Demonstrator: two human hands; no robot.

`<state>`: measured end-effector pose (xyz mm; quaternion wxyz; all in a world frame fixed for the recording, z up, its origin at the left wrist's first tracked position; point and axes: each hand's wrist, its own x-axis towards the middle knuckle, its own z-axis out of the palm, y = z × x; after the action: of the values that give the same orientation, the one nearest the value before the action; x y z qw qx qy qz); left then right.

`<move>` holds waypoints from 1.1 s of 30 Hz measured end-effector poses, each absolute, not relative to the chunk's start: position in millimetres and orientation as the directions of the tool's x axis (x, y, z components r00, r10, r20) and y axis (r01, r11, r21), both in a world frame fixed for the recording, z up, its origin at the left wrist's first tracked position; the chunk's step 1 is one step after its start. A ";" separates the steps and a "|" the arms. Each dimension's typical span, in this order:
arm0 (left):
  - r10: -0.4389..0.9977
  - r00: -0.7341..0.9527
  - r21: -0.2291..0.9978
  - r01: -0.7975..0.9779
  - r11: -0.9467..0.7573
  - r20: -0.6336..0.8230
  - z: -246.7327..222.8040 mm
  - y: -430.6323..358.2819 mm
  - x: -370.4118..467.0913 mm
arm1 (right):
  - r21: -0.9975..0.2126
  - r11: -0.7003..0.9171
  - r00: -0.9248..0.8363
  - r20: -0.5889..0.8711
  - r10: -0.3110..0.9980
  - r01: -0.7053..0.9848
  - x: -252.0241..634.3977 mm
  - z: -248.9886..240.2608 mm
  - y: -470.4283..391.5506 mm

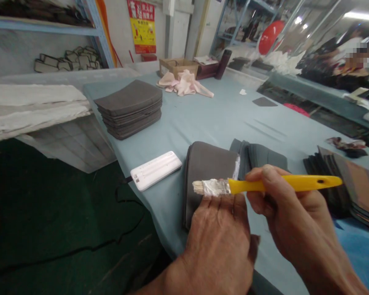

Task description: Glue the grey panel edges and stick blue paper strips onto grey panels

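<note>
My right hand (pixel 285 205) grips a paintbrush (pixel 239 186) by its yellow handle, fingers closed round it. The brush is level, its bristles pointing left, with white stuff coating the ferrule. Below the brush, my left hand (pixel 218 233) lies flat on a stack of dark grey sheets (pixel 213 159), fingers stretched forward and their tips partly hidden by the brush. A white wet-looking smear (pixel 236 166) runs along the stack's right edge. Just behind it are dark green-grey pieces (pixel 264 155).
A taller stack of grey pieces (pixel 132 106) stands at the table's left edge. Near it lies a white power bank (pixel 156 170) with a black cable. Further back are pink gloves (pixel 186 83) and a cardboard box (pixel 178 66). More stacked pieces (pixel 334 176) lie at right.
</note>
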<state>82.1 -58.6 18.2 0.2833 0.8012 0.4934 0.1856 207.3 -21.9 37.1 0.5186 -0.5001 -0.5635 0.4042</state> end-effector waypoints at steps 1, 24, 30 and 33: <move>0.895 0.445 0.646 0.673 -0.360 0.035 16.3 -58.4 82.0 | -0.975 0.153 0.030 0.160 0.987 0.161 202.9 37.6 -20.3; 0.890 0.370 0.630 0.632 -0.452 0.267 -24.5 -55.2 93.9 | -0.802 0.301 0.036 0.371 0.928 0.516 160.1 43.0 27.6; 0.907 0.378 0.635 0.659 -0.403 0.184 -26.9 -57.3 100.3 | -0.757 0.279 0.086 0.403 0.911 0.591 157.0 40.3 48.8; 0.913 0.363 0.622 0.676 -0.396 0.186 -25.9 -59.9 102.6 | -0.743 0.266 0.095 0.404 0.910 0.614 157.3 38.4 60.1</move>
<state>102.6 -59.9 -25.9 0.2276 0.7936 0.5004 0.2606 157.3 60.1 38.4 0.4547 -0.5835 -0.6529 0.1627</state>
